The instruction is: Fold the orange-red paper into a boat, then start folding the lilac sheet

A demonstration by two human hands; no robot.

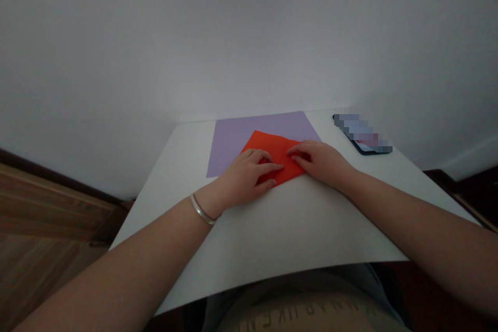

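Note:
A folded sheet of orange-red paper (268,140) lies at an angle on the white table, its far part over a flat purple sheet (249,127). My left hand (251,174), with a silver bangle at the wrist, rests on the left side of the orange paper. Its index finger is stretched across the surface, and the thumb is apart near the close edge. On the right side, my right hand (317,158) has its thumb and index finger drawn together at a fold of the orange paper. The fingertips of the two hands are close but not touching.
A phone (361,135) with a blurred screen lies at the table's back right. The white table (295,233) stands against a pale wall (233,36). Wooden furniture (50,212) is to the left, below the tabletop.

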